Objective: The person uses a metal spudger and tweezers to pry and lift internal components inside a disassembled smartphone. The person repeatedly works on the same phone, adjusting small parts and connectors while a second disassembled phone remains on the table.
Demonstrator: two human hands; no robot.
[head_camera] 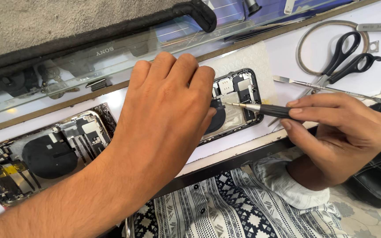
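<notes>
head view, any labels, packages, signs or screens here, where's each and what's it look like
Printed lettering: pale, upside down, on the dark item under the glass shelf, upper left.
Yellow sticker: small, inside the opened phone at lower left.
Engraved marking: on the flat steel tool, top right; too small to make out.
No packages, signs or lit screens.

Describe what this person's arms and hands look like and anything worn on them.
Both hands, left hand and right hand, are bare: no gloves, rings or watch visible. The left forearm is uncovered and hairy. At the right wrist sits a rolled white cuff with fine dark stripes.
</notes>
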